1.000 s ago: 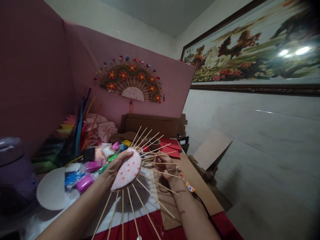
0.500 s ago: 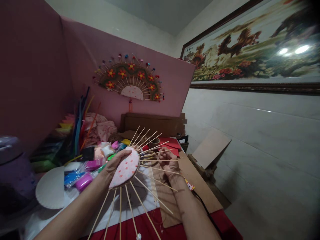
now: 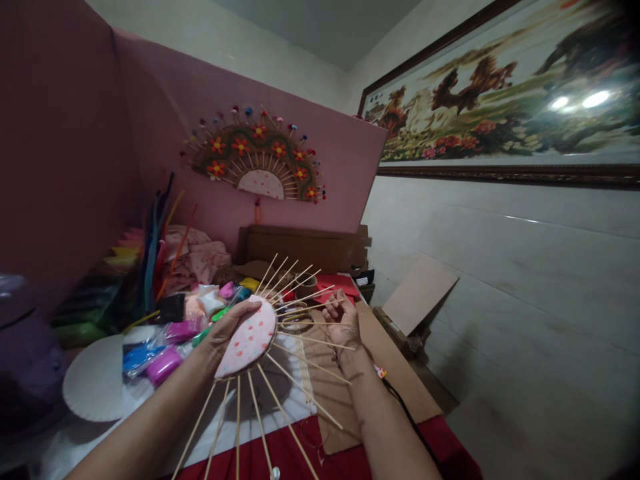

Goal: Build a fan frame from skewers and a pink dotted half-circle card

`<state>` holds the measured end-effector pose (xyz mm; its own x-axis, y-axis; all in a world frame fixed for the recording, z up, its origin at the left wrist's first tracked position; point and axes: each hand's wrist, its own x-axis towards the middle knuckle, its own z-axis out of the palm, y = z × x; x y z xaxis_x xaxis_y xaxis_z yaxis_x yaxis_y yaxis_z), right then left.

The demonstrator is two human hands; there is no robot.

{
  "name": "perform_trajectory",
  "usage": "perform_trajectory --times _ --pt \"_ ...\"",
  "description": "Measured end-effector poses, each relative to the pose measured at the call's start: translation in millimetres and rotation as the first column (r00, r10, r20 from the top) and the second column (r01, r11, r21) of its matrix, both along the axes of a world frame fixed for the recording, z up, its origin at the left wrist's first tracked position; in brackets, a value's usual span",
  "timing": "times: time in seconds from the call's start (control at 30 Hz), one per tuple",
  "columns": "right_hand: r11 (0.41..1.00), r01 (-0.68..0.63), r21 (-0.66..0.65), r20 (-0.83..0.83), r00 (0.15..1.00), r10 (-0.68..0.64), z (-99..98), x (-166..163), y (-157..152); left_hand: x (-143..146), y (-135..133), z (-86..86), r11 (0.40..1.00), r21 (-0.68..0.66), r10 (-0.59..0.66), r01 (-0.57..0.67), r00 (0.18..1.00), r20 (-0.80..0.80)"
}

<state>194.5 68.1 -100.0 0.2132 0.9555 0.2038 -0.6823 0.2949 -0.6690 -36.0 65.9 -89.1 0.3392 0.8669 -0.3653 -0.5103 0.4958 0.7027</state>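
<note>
My left hand (image 3: 231, 327) grips the straight edge of a half-round fan base (image 3: 250, 337) covered in pale cloth with red dots, thumb on its face. Thin wooden sticks (image 3: 284, 399) fan out from the curved rim, spaced apart. One lower stick carries a small whitish bead (image 3: 275, 473) near its end. To the right, my right hand (image 3: 343, 323) is raised by the outer ends of the upper right sticks, fingers curled and pinched together. What they hold, perhaps a stick end or a thread, I cannot make out.
A finished flower-decorated fan (image 3: 260, 157) hangs on the pink board (image 3: 345, 160). Bagged coloured clay (image 3: 165, 365) and a white half plate (image 3: 95, 379) lie at left. Brown cardboard (image 3: 400, 373), a black cable (image 3: 407, 410) and a tape roll (image 3: 306, 287) are at right.
My right hand has risen slightly, and its wrist has turned upward near the stick ends. My left hand keeps its hold on the fan base, while the whole view has shifted a little.
</note>
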Motion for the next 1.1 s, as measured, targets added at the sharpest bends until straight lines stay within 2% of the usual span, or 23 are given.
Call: perform_trajectory --times 0.13,0.53,0.77,1.1 --pt "0.998 -0.051 0.026 -0.081 0.995 0.053 -0.1 3.6 2.3 1.0 -1.5 0.1 1.0 -0.001 -0.014 0.014 1.0 0.006" --pt "0.992 -0.12 0.047 -0.17 0.977 0.126 -2.6 7.8 0.3 0.0 2.6 -2.0 1.0 0.018 0.001 -0.001 1.0 -0.009" --pt "1.0 0.002 -0.018 -0.221 0.975 -0.006 -1.1 8.6 1.1 -4.6 7.7 -6.1 0.999 0.046 0.029 -0.028 0.999 -0.013" --pt "0.998 -0.002 -0.067 -0.224 0.975 -0.013 1.7 8.0 -4.0 -6.7 7.2 -6.9 1.0 0.022 -0.021 0.019 0.997 0.068"
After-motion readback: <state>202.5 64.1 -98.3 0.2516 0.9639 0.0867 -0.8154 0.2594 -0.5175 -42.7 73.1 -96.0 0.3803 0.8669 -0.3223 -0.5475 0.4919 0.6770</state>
